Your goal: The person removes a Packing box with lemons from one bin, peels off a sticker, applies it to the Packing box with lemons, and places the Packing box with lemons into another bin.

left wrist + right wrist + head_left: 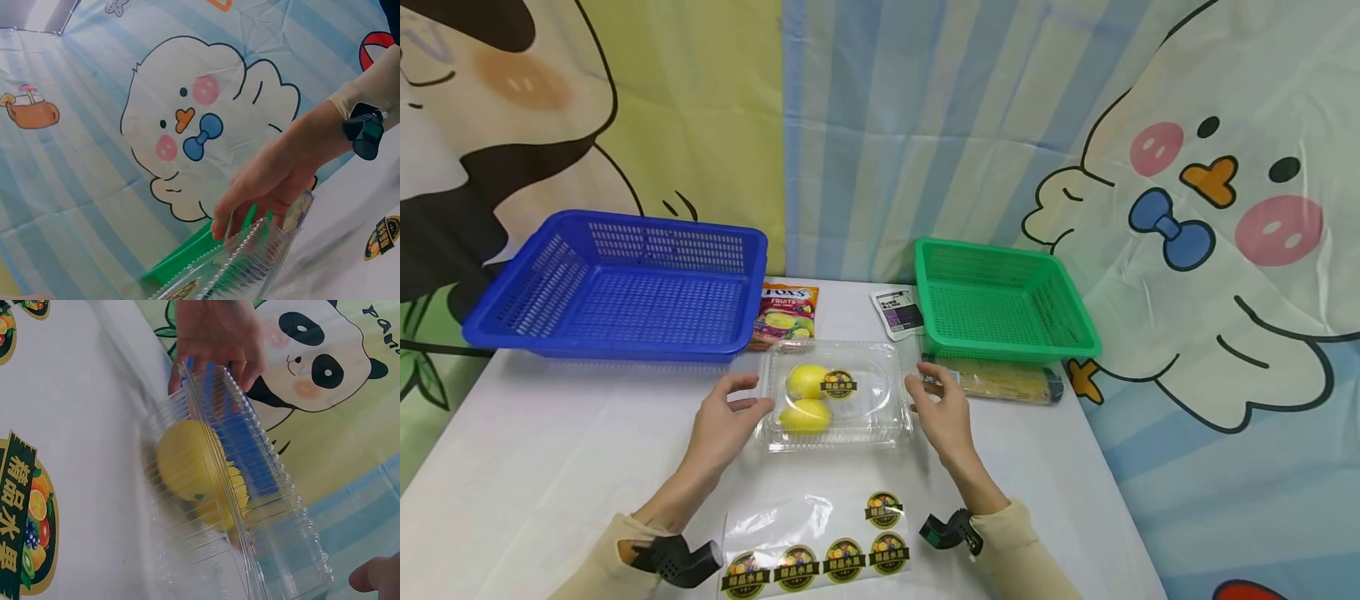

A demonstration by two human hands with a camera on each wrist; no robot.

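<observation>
A clear plastic clamshell box lies closed on the table in the head view. Two yellow lemons sit in its left half, and a round black-and-gold fruit sticker is on the lid. My left hand is at the box's left end, fingers loosely bent, thumb tip right at the edge. On the opposite side, my right hand has its fingers relaxed by the right edge. In the right wrist view, the right thumb shows apart from the box's rim.
A sheet of similar stickers lies in front of the box. Behind stand a blue basket and a green basket. An orange FOX'S candy bag, a small black-and-white packet and a long yellowish package lie near them.
</observation>
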